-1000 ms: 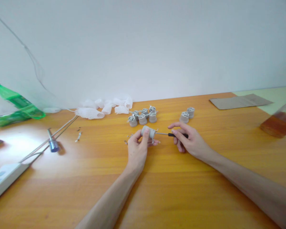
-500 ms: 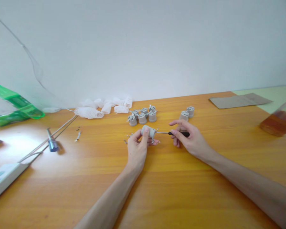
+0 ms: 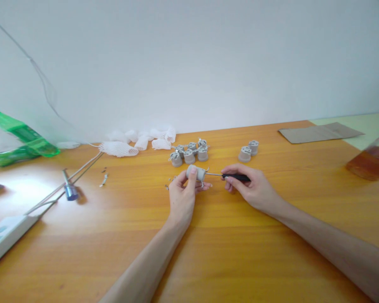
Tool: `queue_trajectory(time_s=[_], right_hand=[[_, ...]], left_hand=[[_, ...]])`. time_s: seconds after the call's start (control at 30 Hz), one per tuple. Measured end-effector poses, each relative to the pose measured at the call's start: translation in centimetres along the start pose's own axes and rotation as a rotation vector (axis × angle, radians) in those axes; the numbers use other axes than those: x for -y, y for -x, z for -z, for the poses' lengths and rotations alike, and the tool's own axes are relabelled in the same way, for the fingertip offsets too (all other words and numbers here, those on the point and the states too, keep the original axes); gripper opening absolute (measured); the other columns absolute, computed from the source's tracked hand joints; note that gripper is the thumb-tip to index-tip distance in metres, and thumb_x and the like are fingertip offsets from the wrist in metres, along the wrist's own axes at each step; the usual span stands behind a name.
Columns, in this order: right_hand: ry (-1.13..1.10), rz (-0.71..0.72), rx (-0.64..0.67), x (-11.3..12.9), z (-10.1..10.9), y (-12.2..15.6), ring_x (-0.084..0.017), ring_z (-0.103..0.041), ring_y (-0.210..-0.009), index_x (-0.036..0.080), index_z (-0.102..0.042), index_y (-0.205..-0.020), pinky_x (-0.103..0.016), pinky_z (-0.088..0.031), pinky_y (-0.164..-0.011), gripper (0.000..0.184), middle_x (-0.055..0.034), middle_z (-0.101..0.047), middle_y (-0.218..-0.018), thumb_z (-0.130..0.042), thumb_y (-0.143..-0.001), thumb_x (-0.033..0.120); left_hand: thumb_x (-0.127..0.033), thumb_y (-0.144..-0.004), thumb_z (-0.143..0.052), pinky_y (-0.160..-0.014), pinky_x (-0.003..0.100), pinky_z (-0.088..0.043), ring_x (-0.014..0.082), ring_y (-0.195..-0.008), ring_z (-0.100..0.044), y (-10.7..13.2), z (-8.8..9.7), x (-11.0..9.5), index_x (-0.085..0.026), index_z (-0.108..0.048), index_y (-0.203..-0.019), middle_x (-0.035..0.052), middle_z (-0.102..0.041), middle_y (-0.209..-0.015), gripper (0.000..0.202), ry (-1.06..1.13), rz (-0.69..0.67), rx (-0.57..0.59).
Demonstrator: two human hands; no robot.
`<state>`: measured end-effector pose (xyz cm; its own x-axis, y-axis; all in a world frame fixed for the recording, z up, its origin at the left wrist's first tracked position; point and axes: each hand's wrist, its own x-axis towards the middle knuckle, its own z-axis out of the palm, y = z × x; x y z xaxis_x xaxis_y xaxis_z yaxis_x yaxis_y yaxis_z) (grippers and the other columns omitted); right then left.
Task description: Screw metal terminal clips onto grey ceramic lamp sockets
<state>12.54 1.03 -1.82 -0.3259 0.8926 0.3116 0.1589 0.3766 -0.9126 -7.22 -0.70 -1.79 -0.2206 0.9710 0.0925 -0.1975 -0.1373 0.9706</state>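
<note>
- The left hand (image 3: pixel 183 194) has its fingers closed under a grey ceramic lamp socket (image 3: pixel 196 172), with the thumb pressed on top, holding it firmly.
- The socket lies on its side, a short cylinder with small metal terminals at its end.
- The right hand (image 3: pixel 254 187) pinches a black-handled screwdriver (image 3: pixel 236 177) between thumb and fingers, its thin shaft reaching the socket's end.
- Just behind the held socket stand matching sockets (image 3: pixel 189 156) in a cluster; two more sockets (image 3: pixel 249 151) stand behind and to its right.
- White mesh netting (image 3: pixel 139 145) lies behind and to its left.
</note>
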Motion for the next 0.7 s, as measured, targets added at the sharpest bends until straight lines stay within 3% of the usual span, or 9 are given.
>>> queue_trajectory(time_s=[0.23,0.47,0.6,0.7], right_hand=[[-0.337,-0.192,0.106,-0.01,0.57,-0.09,-0.014,-0.07,-0.06,0.016,-0.069,-0.109,-0.027,-0.057,-0.055,0.03,-0.0058,-0.073,-0.087,-0.067,-0.092,0.041],[-0.597,-0.438,0.091,0.51,-0.01,-0.31,-0.006,-0.056,-0.044,0.018,-0.07,-0.111,-0.018,-0.039,-0.04,0.036,-0.0016,-0.07,-0.078,-0.072,-0.086,0.044],[-0.265,-0.261,0.11,0.99,-0.21,-0.54,-0.01,-0.056,-0.049,0.019,-0.068,-0.113,-0.023,-0.041,-0.044,0.031,-0.0013,-0.068,-0.077,-0.064,-0.093,0.043],[0.121,0.032,0.075,0.8,0.23,-0.74,-0.019,-0.067,-0.076,0.022,-0.068,-0.113,-0.032,-0.054,-0.069,0.022,-0.0058,-0.073,-0.093,-0.06,-0.096,0.033]], left_hand=[[-0.053,-0.083,-0.074,-0.058,0.023,-0.058,0.0126,-0.06,-0.068,0.23,-0.1,-0.44,-0.013,-0.068,-0.086,0.0008,-0.066,-0.075,0.04,-0.005,0.013,0.037],[-0.051,-0.081,-0.076,-0.058,0.022,-0.057,0.0123,-0.06,-0.068,-0.04,-0.26,-0.6,-0.014,-0.067,-0.088,0.0009,-0.068,-0.079,0.039,0.039,0.009,0.036],[-0.052,-0.081,-0.076,-0.059,0.022,-0.057,0.0116,-0.06,-0.067,-0.21,-0.29,-0.38,-0.014,-0.068,-0.088,0.001,-0.067,-0.08,0.04,0.046,0.009,-0.01],[-0.053,-0.081,-0.075,-0.061,0.023,-0.057,0.0113,-0.061,-0.067,-0.29,-0.31,-0.3,-0.013,-0.068,-0.087,0.0013,-0.067,-0.08,0.04,0.061,0.026,-0.031]])
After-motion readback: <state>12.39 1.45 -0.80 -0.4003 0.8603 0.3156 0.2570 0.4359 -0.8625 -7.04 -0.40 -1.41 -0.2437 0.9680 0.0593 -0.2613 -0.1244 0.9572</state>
